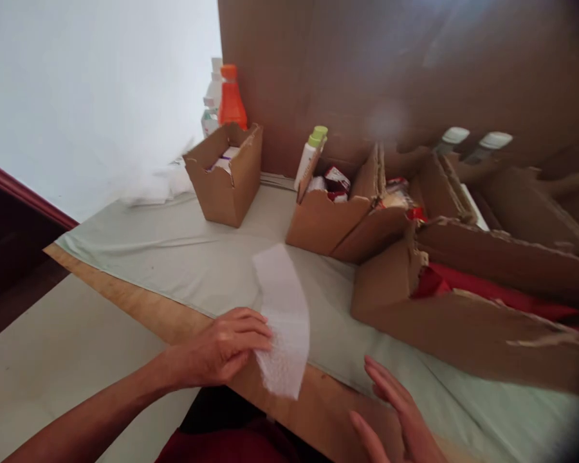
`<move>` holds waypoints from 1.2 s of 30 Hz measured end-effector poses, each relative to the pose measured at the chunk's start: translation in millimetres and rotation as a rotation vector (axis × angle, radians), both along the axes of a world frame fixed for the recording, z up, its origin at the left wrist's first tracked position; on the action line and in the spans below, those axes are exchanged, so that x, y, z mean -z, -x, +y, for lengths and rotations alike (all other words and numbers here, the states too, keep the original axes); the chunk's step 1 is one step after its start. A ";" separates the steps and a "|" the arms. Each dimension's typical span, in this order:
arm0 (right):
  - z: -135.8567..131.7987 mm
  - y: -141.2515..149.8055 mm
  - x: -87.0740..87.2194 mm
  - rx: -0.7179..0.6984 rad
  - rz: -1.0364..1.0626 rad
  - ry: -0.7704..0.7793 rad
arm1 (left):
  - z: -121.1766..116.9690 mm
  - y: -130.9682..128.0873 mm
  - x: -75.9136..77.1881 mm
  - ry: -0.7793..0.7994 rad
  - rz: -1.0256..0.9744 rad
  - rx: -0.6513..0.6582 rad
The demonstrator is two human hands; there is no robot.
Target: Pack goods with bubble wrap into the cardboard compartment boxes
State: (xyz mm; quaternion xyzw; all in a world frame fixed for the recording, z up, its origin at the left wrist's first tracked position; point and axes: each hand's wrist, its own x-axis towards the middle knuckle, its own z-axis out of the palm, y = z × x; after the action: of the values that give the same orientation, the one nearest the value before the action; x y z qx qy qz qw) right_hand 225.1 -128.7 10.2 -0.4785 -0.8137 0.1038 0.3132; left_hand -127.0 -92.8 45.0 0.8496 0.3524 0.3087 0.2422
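A white paper towel (284, 315) lies folded long on the pale green cloth (174, 257), its near end hanging over the wooden table edge (313, 411). My left hand (226, 347) rests on the towel's left edge, fingers curled and pressing down on it. My right hand (395, 418) hovers over the table edge to the right of the towel, fingers stretched out and holding nothing.
Small cardboard boxes (226, 173) (325, 215) with packets stand at the back, a larger torn box (463, 315) with red contents at the right. An orange bottle (231, 96), a green-capped bottle (311, 151) and crumpled white tissue (154, 183) sit by the wall. A cardboard panel (390, 64) backs the table.
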 end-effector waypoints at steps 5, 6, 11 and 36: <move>-10.9 42.4 -10.7 -0.064 -0.079 -0.091 | -11.9 -36.9 8.1 0.112 0.031 0.034; -11.3 46.5 -9.9 -0.085 -0.110 -0.091 | -13.1 -37.6 7.5 0.119 0.050 0.030; -7.6 33.6 -23.4 -0.301 -0.065 0.125 | -23.2 -31.3 -12.7 0.154 0.188 0.112; 38.7 70.6 -28.1 -0.124 0.136 0.139 | 29.1 -65.8 -1.6 -0.076 0.046 -0.049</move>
State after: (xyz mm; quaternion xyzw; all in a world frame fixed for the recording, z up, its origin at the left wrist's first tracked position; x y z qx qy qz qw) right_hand 154.5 -90.0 38.3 -0.4399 -0.8094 0.2112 0.3267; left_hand -61.2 -63.6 46.6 0.8561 0.3666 0.3082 0.1939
